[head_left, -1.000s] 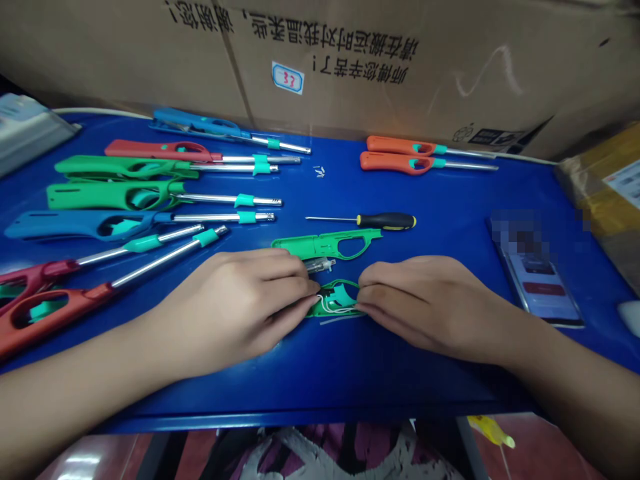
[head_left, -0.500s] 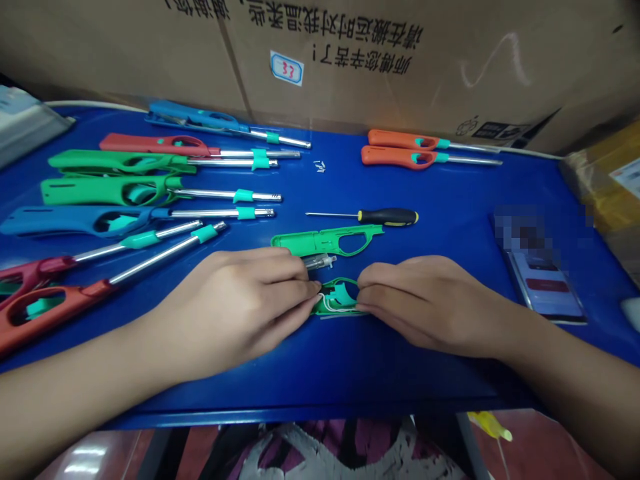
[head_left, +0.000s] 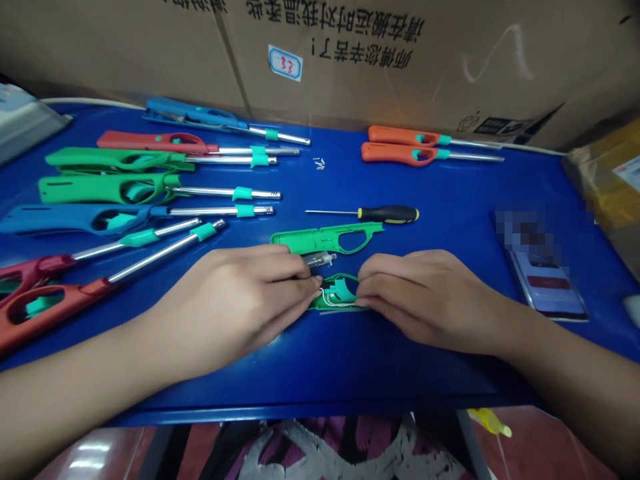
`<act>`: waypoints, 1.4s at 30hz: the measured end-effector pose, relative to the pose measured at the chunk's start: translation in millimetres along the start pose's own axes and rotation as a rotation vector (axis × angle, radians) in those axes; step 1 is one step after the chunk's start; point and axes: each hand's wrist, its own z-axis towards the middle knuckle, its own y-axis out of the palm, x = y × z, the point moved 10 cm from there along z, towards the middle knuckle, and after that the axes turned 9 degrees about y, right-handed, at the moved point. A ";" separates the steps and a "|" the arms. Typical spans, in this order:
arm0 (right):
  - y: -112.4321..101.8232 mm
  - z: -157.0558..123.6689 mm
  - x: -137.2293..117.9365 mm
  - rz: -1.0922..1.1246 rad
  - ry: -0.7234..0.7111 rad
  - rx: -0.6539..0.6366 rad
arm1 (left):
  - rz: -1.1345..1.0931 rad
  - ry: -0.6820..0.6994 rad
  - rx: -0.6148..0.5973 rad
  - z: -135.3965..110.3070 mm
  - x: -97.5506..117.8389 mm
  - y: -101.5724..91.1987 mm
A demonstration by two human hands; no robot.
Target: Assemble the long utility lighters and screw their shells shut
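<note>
Between my hands lies an opened green lighter half (head_left: 331, 305), with a teal trigger (head_left: 343, 288) and a looping white wire inside. My left hand (head_left: 250, 300) is closed on its left end, fingers bunched. At the other end my right hand (head_left: 425, 300) pinches the shell; its fingertips partly hide what they grip. A clear fuel tank (head_left: 321, 259) pokes out beyond my left fingers. Just past it rests the matching green shell half (head_left: 327, 239), inner side up. Behind that lies a black and yellow screwdriver (head_left: 387, 214), its shaft pointing left.
Several long lighters, among them a green one (head_left: 110, 189) and a blue one (head_left: 75, 219), fill the left side. Two orange lighters (head_left: 400, 153) lie at the back right. Small screws (head_left: 319, 163) sit near the cardboard box (head_left: 340, 93). A phone (head_left: 550, 283) lies right.
Both hands keep their hold on the green lighter half, with only slight finger movement. The view has shifted a little; the other things stay in place.
</note>
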 end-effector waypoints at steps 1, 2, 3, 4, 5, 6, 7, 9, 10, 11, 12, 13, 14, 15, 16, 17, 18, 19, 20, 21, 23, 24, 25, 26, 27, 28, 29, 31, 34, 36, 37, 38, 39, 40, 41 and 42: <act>0.3 -0.2 0.3 0.006 0.005 0.000 | 0.003 0.003 0.001 -0.2 0.4 -0.3; 0.6 -0.3 0.8 0.016 0.010 0.002 | 0.005 0.005 0.000 -0.4 0.7 -0.5; 0.6 -0.3 1.4 0.027 0.013 0.005 | 0.007 0.005 0.002 -0.6 0.7 -0.9; 0.6 -0.1 2.0 0.039 0.017 0.009 | 0.008 0.004 0.002 -0.8 0.7 -1.1; 0.5 0.0 2.4 0.048 0.016 0.012 | 0.009 0.003 0.000 -0.9 0.6 -0.9; 0.7 0.1 2.6 0.051 0.012 0.013 | 0.009 0.005 0.000 -0.9 0.8 -0.8; 1.2 0.2 2.2 0.048 0.003 0.010 | 0.008 0.005 0.000 -0.9 0.9 -0.6; 3.7 0.0 -0.2 0.018 -0.025 -0.009 | 0.011 0.008 0.003 -0.7 1.1 -0.4; 5.0 -0.1 -1.8 -0.003 -0.040 -0.020 | 0.011 0.008 0.004 -0.5 1.0 -0.2; 6.1 0.0 -3.2 -0.022 -0.049 -0.031 | 0.011 0.008 0.008 -0.4 1.0 -0.3; 7.0 0.5 -3.8 -0.032 -0.045 -0.043 | 0.013 0.007 0.008 -0.3 0.8 -0.1; 7.8 1.5 -3.2 -0.033 -0.026 -0.058 | 0.016 0.007 0.006 -0.2 0.8 0.1; 8.5 2.9 -1.3 -0.023 0.009 -0.076 | 0.021 0.008 0.002 -0.3 0.9 0.3; 9.2 4.5 1.5 -0.005 0.055 -0.097 | 0.028 0.008 0.000 -0.5 0.9 0.3; 10.3 6.0 5.0 0.016 0.109 -0.123 | 0.034 0.008 0.000 -0.7 0.9 0.1; 11.6 7.3 8.5 0.035 0.162 -0.150 | 0.039 0.009 0.003 -0.9 0.9 -0.4; 13.0 8.3 11.6 0.049 0.209 -0.175 | 0.039 0.007 0.003 -1.2 0.7 -0.7; 14.1 9.0 14.1 0.058 0.248 -0.196 | 0.037 0.006 0.007 -1.2 0.5 -1.1; 14.8 9.5 15.8 0.060 0.275 -0.209 | 0.034 0.005 0.007 -1.1 0.3 -1.0; 15.1 9.8 17.0 0.055 0.293 -0.215 | 0.032 0.007 0.007 -0.9 0.5 -0.8; 13.9 9.7 17.8 0.029 0.296 -0.200 | 0.037 0.010 0.013 -0.2 0.9 -0.6; 12.4 9.4 16.7 0.009 0.275 -0.178 | 0.041 0.009 0.019 0.1 0.8 -0.7; 10.6 8.7 14.4 -0.012 0.239 -0.150 | 0.042 0.004 0.025 0.1 0.4 -0.7; 8.7 7.6 11.6 -0.035 0.195 -0.119 | 0.040 -0.004 0.032 -0.1 -0.4 -0.8; 7.3 6.1 9.1 -0.054 0.152 -0.092 | 0.034 -0.012 0.039 -0.4 -1.3 -0.9; 6.3 4.5 7.3 -0.069 0.115 -0.068 | 0.026 -0.022 0.041 -0.8 -2.3 -0.8; 6.2 2.9 6.5 -0.080 0.089 -0.054 | 0.019 -0.028 0.043 -1.2 -2.9 -0.8; 6.8 0.8 7.1 -0.090 0.062 -0.042 | 0.026 -0.037 0.050 -1.8 -3.6 -2.2; 6.4 0.1 7.4 -0.079 0.042 -0.025 | 0.045 -0.039 0.061 -1.4 -3.4 -5.0; 6.2 0.6 9.0 -0.066 0.057 -0.022 | 0.045 -0.040 0.057 -1.0 -3.5 -4.8; 6.1 1.0 9.5 -0.063 0.064 -0.021 | 0.042 -0.040 0.053 -0.9 -3.7 -4.2; 6.2 1.3 10.1 -0.062 0.070 -0.022 | 0.038 -0.039 0.052 -1.0 -3.7 -3.7; 6.3 1.6 9.9 -0.062 0.069 -0.023 | 0.035 -0.038 0.046 -1.3 -3.7 -2.9; 6.2 1.8 9.1 -0.060 0.062 -0.025 | 0.031 -0.035 0.043 -1.5 -3.3 -2.4; 5.7 2.0 8.0 -0.058 0.052 -0.021 | 0.028 -0.034 0.038 -1.9 -2.9 -1.9; 5.1 2.1 7.0 -0.055 0.042 -0.018 | 0.031 -0.035 0.033 -2.2 -2.4 -1.8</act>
